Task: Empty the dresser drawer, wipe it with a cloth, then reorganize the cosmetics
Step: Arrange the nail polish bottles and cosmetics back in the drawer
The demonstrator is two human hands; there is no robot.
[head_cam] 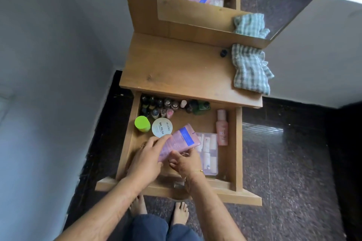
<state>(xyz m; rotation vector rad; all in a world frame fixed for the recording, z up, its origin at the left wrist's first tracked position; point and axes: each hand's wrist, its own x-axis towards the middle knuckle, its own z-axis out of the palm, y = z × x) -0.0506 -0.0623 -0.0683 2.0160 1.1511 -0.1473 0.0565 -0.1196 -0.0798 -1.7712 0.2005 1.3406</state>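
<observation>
I see the wooden drawer [125, 148] pulled fully out, with a cluster of small dark nail polish bottles [156, 106] packed along its back edge, a green glass bottle [201, 108] at the right end of that row, a lime-green capped jar [142, 124] and a white round nail polish tub [162, 127] side by side in front. A pink bottle [222, 127] lies flat along the right wall beside a clear case of small tubes [208, 152], and a lilac pouch with a blue label [180, 141] is tilted above the drawer floor. The checked cloth [249, 69] lies crumpled on the right of the dresser top [176, 68], near a small black cap [223, 53].
</observation>
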